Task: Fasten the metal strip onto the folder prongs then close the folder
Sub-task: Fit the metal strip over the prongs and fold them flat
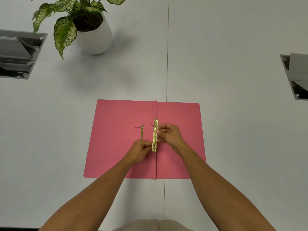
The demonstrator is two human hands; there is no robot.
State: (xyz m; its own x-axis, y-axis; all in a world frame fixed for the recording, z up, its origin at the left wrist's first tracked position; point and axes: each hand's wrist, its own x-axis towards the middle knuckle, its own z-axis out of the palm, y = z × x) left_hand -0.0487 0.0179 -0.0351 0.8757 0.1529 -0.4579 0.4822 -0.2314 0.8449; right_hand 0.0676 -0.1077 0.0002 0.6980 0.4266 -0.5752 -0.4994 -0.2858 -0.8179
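Open pink folder (120,139) lying flat on a white counter (233,80), its centre fold in line with the counter's seam (167,64). A brass metal strip (155,135) is held upright along the fold: the right hand (168,135) pinches its middle from the right, the left hand (140,151) grips its lower end from the left. On the left leaf, a second brass piece, the prong bar (142,132), lies parallel to the strip and just beside it; its lower end is hidden behind the left hand. Thin dark prongs (151,124) project near both pieces, too fine to trace. Far left, a potted plant (90,29) in a white pot, well apart from the folder. Grey recessed cable boxes at the left edge (20,54) and right edge (295,75) are cut off by the frame. No writing is legible.
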